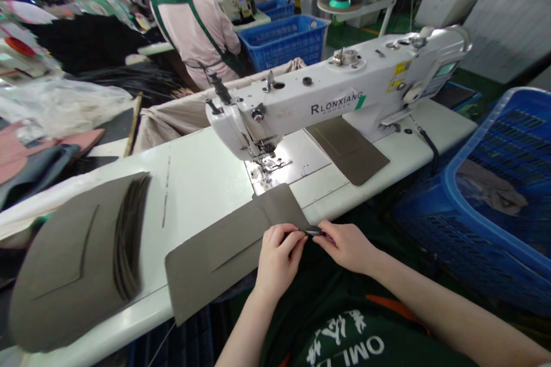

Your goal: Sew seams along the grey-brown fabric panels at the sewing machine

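A long grey-brown fabric panel [235, 241] with a patch sewn on it lies over the table's front edge. At its right end, my left hand [279, 255] is closed, finger and thumb pinched at the panel's edge; whether a thread is between them is too small to see. My right hand [346, 246] is closed on small thread snips [314, 231], whose blades point left toward my left fingertips and touch or nearly touch the edge. Just beyond the panel stands the sewing machine [293, 97], its lit needle area above the plate.
A stack of similar panels [73, 252] lies at the left of the white table [193, 178]. Another panel [346, 149] rests under the machine arm. A blue basket [456, 195] stands close on the right. Beyond the table are a person [193, 28] and another blue basket [284, 43].
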`<control>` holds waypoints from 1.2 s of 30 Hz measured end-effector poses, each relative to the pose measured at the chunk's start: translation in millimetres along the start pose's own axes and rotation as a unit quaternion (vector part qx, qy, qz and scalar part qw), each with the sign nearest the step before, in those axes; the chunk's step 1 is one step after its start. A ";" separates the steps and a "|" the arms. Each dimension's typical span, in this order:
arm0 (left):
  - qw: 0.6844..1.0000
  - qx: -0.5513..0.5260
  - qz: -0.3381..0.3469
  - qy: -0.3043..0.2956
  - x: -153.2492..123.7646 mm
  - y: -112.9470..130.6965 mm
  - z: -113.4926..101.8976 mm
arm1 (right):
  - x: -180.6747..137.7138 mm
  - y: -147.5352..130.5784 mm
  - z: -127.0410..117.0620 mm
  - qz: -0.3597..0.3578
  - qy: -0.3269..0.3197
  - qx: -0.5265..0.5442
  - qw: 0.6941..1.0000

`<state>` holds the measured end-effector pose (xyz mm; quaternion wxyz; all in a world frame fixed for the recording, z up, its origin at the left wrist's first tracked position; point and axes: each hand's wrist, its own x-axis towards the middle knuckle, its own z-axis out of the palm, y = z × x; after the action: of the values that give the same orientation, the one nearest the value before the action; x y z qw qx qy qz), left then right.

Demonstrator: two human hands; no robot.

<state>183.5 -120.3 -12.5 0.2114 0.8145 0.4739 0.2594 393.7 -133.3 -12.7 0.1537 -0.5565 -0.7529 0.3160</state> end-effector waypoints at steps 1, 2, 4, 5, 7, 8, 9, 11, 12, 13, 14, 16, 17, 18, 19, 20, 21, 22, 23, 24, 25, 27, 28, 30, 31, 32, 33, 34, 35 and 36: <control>1.000 0.003 0.003 -0.004 -0.5 0.3 -0.1 | 0.8 0.4 0.3 0.001 0.000 -0.003 1.000; 1.000 0.005 0.005 -0.007 -0.6 0.4 0.0 | 1.6 1.1 0.4 0.001 0.001 -0.006 1.000; 1.000 0.009 0.007 -0.013 0.3 0.4 0.9 | 3.5 2.7 -0.1 -0.003 -0.004 -0.015 1.000; 1.000 0.010 0.007 -0.015 1.2 0.4 1.8 | 4.5 3.7 -0.8 -0.007 -0.008 -0.020 1.000; 1.000 0.010 0.005 -0.017 2.6 0.9 2.9 | 6.6 5.6 -2.8 -0.017 -0.015 -0.027 0.999; 1.000 0.008 0.003 -0.017 2.9 1.5 2.3 | 7.6 6.4 -4.0 -0.022 -0.019 -0.028 0.999; 1.000 0.001 0.002 -0.021 2.7 2.3 0.3 | 8.5 7.3 -5.3 -0.024 -0.022 -0.029 0.999; 0.998 -0.036 0.011 -0.050 0.6 3.3 -9.9 | 9.7 8.9 -8.0 -0.017 -0.021 -0.026 0.999; 0.995 -0.065 0.020 -0.078 -1.4 2.7 -18.3 | 9.9 9.5 -9.3 -0.011 -0.019 -0.021 1.000; 0.988 -0.097 0.032 -0.111 -3.7 0.6 -28.6 | 9.7 10.0 -10.6 -0.002 -0.016 -0.013 1.000; 0.981 -0.125 0.041 -0.144 -6.1 -3.3 -40.1 | 9.3 10.0 -11.8 0.007 -0.013 0.000 1.000; 0.977 -0.132 0.026 -0.167 -10.8 -17.7 -63.3 | 7.8 8.8 -13.4 0.025 -0.007 0.032 0.999; 0.983 -0.101 -0.006 -0.152 -12.7 -27.8 -73.3 | 7.0 7.3 -13.4 0.032 -0.007 0.048 0.998; 0.990 -0.050 -0.050 -0.122 -14.4 -39.1 -81.5 | 6.4 5.3 -12.6 0.037 -0.009 0.062 0.997; 0.991 0.013 -0.098 -0.085 -16.0 -50.8 -87.7 | 6.1 3.0 -11.0 0.040 -0.014 0.073 0.996; 0.986 0.074 -0.141 -0.054 -17.4 -61.8 -92.1 | 6.4 0.3 -8.6 0.041 -0.019 0.080 0.996; 0.976 0.125 -0.176 -0.034 -18.7 -71.3 -95.2 | 7.3 -2.5 -5.4 0.041 -0.024 0.086 0.995; 0.966 0.161 -0.200 -0.024 -20.0 -78.7 -97.3 | 8.9 -5.4 -1.9 0.040 -0.028 0.090 0.995; 0.958 0.181 -0.219 -0.023 -21.3 -83.5 -98.8 | 11.2 -8.5 1.8 0.040 -0.032 0.095 0.994; 0.954 0.188 -0.234 -0.025 -22.6 -85.7 -100.3 | 14.2 -12.0 5.3 0.039 -0.035 0.099 0.994; 0.952 0.182 -0.247 -0.028 -24.2 -85.5 -102.0 | 17.6 -16.0 8.3 0.036 -0.041 0.103 0.993; 0.955 0.128 -0.265 -0.029 -28.9 -80.0 -107.9 | 24.8 -25.8 12.1 0.024 -0.054 0.109 0.992; 0.959 0.081 -0.272 -0.031 -32.7 -76.4 -113.3 | 28.2 -31.6 12.7 0.015 -0.060 0.112 0.992; 0.957 -0.027 -0.290 -0.013 -44.2 -71.6 -131.9 | 35.1 -44.5 11.8 0.000 -0.077 0.121 0.990; 0.949 -0.075 -0.305 0.015 -51.7 -71.8 -146.0 | 39.1 -51.3 10.7 -0.006 -0.087 0.126 0.988; 0.938 -0.109 -0.323 0.055 -59.8 -74.6 -163.4 | 44.0 -58.4 9.5 -0.012 -0.095 0.130 0.987; 0.925 -0.129 -0.343 0.103 -67.9 -80.0 -183.8 | 50.2 -65.7 8.7 -0.020 -0.103 0.135 0.985; 0.909 -0.134 -0.364 0.154 -75.5 -88.2 -206.4 | 58.1 -73.4 8.7 -0.031 -0.107 0.139 0.984; 0.894 -0.127 -0.384 0.194 -81.7 -99.1 -230.3 | 67.9 -81.8 9.7 -0.046 -0.109 0.143 0.983; 0.882 -0.125 -0.403 0.211 -86.2 -112.3 -254.1 | 79.7 -91.0 12.3 -0.064 -0.107 0.149 0.981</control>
<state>-85.1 -119.4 99.3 0.2927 0.4458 0.7585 0.3744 292.5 -79.0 27.3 0.1728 -0.4410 -0.7437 0.4718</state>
